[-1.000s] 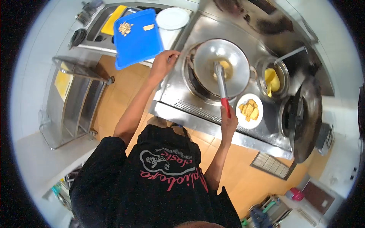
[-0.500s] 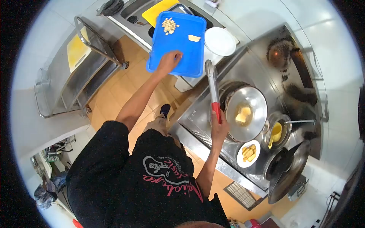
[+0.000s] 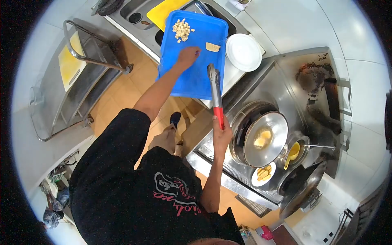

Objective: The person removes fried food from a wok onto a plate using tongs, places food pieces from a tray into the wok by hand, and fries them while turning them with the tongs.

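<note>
The red-handled metal tongs (image 3: 215,90) are in my right hand (image 3: 222,132), their head over the near right edge of the blue tray (image 3: 185,75). My left hand (image 3: 188,57) hovers above the tray's middle, fingers curled; whether anything is in them is hidden. A pale flat slice (image 3: 212,47) lies to the right of that hand. Small pale cubes (image 3: 182,30) form a pile at the tray's far left. Right of my right hand, a metal wok (image 3: 275,128) on the stove contains pale yellow pieces in oil (image 3: 261,140).
A white plate of golden fried sticks (image 3: 263,174) stands on the stove front. Beside it are a pot with a yellow ladle (image 3: 294,152) and a dark pan (image 3: 292,179). White plates (image 3: 243,52) adjoin the tray. Behind are a sink (image 3: 136,10) and yellow board (image 3: 163,12).
The tongs have swung left from beside the wok to over the tray. My left hand has moved farther in over the tray, towards the slice. The view has shifted slightly.
</note>
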`<state>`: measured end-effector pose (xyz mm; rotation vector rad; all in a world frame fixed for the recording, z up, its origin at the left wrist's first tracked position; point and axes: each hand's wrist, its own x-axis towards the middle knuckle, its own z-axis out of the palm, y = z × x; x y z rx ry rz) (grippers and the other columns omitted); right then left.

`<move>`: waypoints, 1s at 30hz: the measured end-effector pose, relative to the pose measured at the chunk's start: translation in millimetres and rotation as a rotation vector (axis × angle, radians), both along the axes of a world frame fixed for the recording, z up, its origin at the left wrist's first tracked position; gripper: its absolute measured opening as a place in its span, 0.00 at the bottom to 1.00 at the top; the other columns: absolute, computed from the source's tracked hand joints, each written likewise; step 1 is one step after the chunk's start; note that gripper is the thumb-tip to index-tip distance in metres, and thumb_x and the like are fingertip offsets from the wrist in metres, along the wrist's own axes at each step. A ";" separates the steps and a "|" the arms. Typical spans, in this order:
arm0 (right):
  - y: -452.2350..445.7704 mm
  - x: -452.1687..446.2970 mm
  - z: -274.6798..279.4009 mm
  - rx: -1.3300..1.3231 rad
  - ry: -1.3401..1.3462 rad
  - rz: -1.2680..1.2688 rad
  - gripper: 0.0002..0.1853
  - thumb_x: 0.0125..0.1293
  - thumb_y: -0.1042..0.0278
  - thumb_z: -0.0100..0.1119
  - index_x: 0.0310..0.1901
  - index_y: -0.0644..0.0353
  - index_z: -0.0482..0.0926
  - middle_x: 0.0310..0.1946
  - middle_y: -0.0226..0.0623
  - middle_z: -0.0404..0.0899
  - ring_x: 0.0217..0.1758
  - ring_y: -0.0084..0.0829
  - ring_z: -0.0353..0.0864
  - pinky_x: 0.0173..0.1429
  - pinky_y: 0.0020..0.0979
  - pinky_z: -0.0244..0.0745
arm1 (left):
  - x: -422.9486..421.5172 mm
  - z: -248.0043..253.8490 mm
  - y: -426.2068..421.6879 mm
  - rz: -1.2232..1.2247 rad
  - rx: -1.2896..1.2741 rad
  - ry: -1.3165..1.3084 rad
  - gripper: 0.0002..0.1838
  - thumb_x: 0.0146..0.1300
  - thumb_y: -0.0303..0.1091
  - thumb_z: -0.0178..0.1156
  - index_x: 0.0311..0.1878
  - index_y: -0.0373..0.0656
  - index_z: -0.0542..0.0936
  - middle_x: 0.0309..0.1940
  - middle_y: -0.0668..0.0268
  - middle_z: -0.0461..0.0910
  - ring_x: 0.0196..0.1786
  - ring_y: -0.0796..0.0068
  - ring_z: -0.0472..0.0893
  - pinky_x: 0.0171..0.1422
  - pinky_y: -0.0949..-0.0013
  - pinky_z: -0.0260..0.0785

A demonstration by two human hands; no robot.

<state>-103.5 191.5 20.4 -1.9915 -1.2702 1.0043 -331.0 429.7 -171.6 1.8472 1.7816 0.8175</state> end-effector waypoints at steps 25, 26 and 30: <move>-4.0 14.7 38.3 -0.016 0.058 -0.093 0.25 0.68 0.57 0.63 0.59 0.67 0.76 0.41 0.36 0.81 0.43 0.22 0.74 0.51 0.26 0.71 | 32.9 -10.5 68.8 -0.128 -0.045 0.292 0.11 0.59 0.41 0.64 0.43 0.52 0.82 0.42 0.60 0.83 0.48 0.54 0.81 0.50 0.48 0.71; -7.6 16.7 39.8 -0.009 0.061 -0.102 0.25 0.68 0.57 0.63 0.59 0.67 0.76 0.41 0.36 0.81 0.43 0.22 0.74 0.51 0.26 0.71 | 29.3 -11.4 65.8 -0.136 -0.037 0.295 0.11 0.59 0.41 0.64 0.43 0.52 0.82 0.42 0.60 0.83 0.48 0.54 0.81 0.50 0.48 0.71; -22.0 26.2 48.3 0.013 0.064 -0.101 0.23 0.68 0.58 0.62 0.59 0.66 0.77 0.41 0.37 0.82 0.43 0.23 0.75 0.51 0.27 0.71 | 13.8 24.3 39.0 -0.029 0.048 0.040 0.12 0.62 0.41 0.62 0.44 0.47 0.81 0.40 0.58 0.84 0.43 0.53 0.83 0.47 0.54 0.74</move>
